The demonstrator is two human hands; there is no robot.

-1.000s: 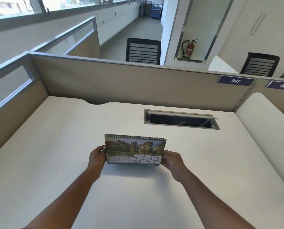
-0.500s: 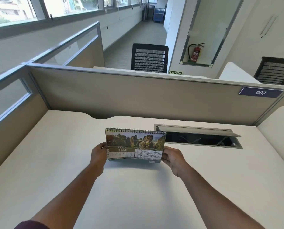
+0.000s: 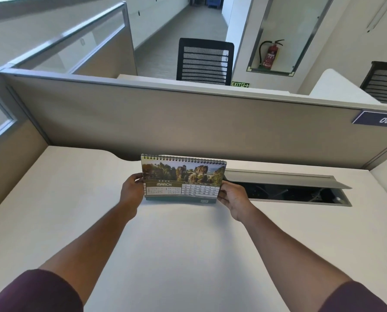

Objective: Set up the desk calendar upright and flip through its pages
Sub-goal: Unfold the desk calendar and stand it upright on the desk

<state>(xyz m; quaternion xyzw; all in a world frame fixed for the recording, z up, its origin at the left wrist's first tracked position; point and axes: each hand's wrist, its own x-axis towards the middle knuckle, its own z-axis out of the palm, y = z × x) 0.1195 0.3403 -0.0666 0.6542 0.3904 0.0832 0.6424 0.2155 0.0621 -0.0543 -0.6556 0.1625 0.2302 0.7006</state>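
Observation:
A spiral-bound desk calendar (image 3: 183, 179) stands upright on the white desk (image 3: 176, 244), its base on the desktop. It faces me and shows the MARCH page, with a landscape photo above the date grid. My left hand (image 3: 131, 192) grips the calendar's left edge. My right hand (image 3: 232, 197) grips its lower right corner. Both arms stretch forward across the desk.
An open cable tray (image 3: 289, 190) with a raised grey lid is sunk into the desk right of the calendar. A beige partition (image 3: 188, 122) walls the desk's far side; a side partition (image 3: 10, 158) closes the left. A black chair (image 3: 205, 61) stands beyond.
Both hands have carried the calendar farther from me toward the back partition. It still shows March and the grip is the same. My head has tilted up a little.

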